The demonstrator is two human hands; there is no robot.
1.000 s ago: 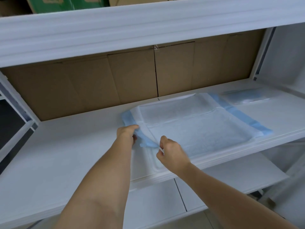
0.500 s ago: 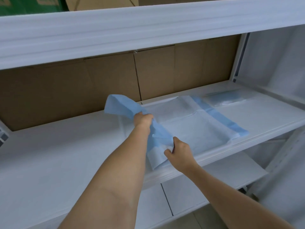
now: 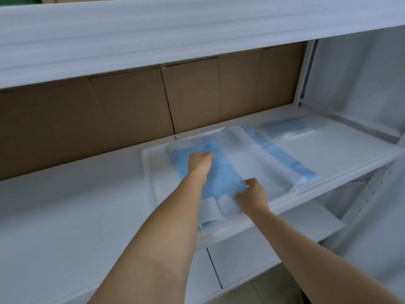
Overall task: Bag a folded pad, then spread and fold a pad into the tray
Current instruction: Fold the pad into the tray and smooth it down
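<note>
Here, the pad (image 3: pixel 221 172) sits pinched between fingers (image 3: pixel 252 182).

You are reaching both bare arms onto a wide white shelf (image 3: pixel 65 216). A thin blue-backed white pad (image 3: pixel 258 170) is lying across a shallow white plastic tray (image 3: pixel 146 163), with its left part turned over so the blue backing is facing up. Your left hand (image 3: pixel 199 161) is gripping the far end of that flap, fingers curled. Your right hand (image 3: pixel 252 196) is pinching the flap's near right corner. At the right rear, a clear plastic bag holding a folded blue pad (image 3: pixel 289 128) is lying flat. Brown cardboard panels (image 3: pixel 109 110) are lining the back.
</note>
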